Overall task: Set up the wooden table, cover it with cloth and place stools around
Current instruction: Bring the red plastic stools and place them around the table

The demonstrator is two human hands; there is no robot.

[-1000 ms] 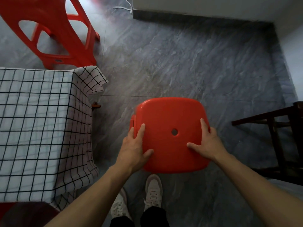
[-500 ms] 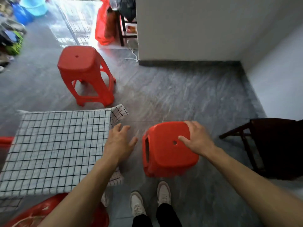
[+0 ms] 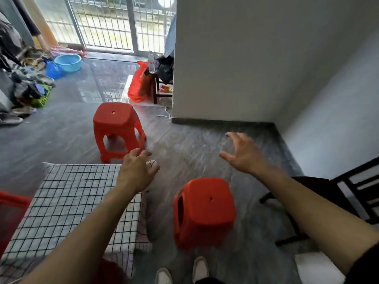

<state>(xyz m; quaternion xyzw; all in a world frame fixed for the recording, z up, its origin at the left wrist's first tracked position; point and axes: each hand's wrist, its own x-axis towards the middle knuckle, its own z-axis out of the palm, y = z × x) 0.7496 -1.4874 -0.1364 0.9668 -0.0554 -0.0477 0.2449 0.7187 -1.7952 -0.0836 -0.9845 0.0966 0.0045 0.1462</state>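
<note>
The table (image 3: 67, 203) at the lower left is covered with a white cloth with a black grid. A red plastic stool (image 3: 203, 210) stands on the floor to the right of it, in front of my feet. A second red stool (image 3: 117, 128) stands beyond the table's far edge. Part of a third red stool (image 3: 10, 210) shows at the left edge. My left hand (image 3: 137, 173) hovers over the table's far right corner, fingers loose, holding nothing. My right hand (image 3: 244, 152) is raised above the floor beyond the near stool, fingers spread and empty.
A dark wooden chair (image 3: 344, 193) stands at the right. A white wall corner (image 3: 205, 78) juts out ahead. Farther back are a red bag (image 3: 139, 83), a blue basin (image 3: 68, 62), a clothes pile (image 3: 30, 87) and a barred door.
Both hands have come off the near stool, which now stands free on the floor. The view has lifted, showing more of the room ahead.
</note>
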